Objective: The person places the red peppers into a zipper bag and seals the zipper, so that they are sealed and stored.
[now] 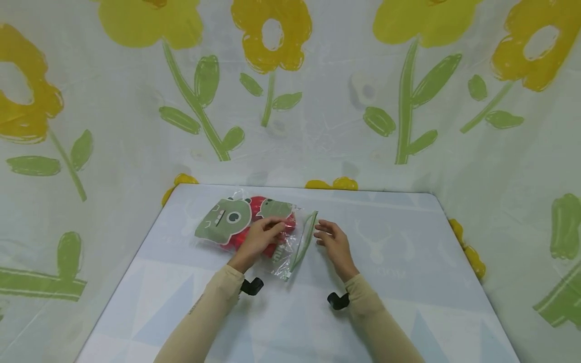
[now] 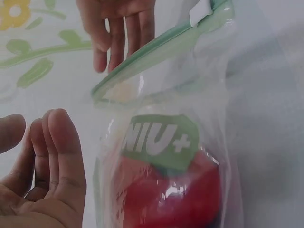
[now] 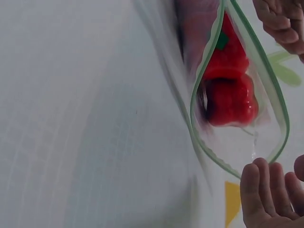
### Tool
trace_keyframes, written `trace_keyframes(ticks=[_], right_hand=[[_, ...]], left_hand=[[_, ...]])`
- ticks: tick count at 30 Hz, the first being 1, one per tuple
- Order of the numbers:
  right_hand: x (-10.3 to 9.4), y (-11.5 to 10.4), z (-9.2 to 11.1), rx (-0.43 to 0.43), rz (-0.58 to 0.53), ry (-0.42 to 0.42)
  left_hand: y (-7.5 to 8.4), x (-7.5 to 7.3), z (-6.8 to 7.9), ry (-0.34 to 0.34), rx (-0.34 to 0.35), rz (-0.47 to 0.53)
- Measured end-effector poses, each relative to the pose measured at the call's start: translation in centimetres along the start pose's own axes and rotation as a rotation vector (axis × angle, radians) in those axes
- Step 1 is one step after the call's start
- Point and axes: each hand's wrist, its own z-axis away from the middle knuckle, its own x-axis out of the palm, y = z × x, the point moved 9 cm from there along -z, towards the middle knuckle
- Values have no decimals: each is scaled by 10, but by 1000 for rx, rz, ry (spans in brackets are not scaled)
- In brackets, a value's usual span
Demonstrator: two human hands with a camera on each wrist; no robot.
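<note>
A clear zip bag (image 1: 222, 222) with a green cartoon print lies on the table, its mouth towards the right. Red bell peppers (image 3: 232, 102) show inside it through the open, green-edged mouth in the right wrist view. The zip has a white slider (image 2: 200, 13). My left hand (image 1: 258, 238) is at the bag's near side, fingers loosely bent with nothing between them; from the head it overlaps the bag. My right hand (image 1: 337, 247) is just right of the mouth, fingers extended and holding nothing. Whether its fingertips touch the rim I cannot tell.
The white table (image 1: 408, 297) has pale blue triangles and faint deer prints. A flower-patterned curtain (image 1: 317, 131) hangs behind it and at both sides. Black wrist-camera mounts (image 1: 252, 286) sit below each hand.
</note>
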Motion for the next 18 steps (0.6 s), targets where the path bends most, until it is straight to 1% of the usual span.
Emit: trace_keyframes(ticks=[4,8,10,13,18], right_hand=[[-7,0,4,17,-7,-10],[-13,-1,7,14,-1,-13],[-15,-1,9,13,5,-18],[-18,-2,11,12,26,-20],[-22,0,15,15,46,-19]], left_hand=[[-4,-9,9,34,-19,17],[-9,-14,20,28,-21,56],[-12,-15,27,21,-25,57],[-19,-15,39,-1,-32,45],[-33,-6,62,-96,-56,23]])
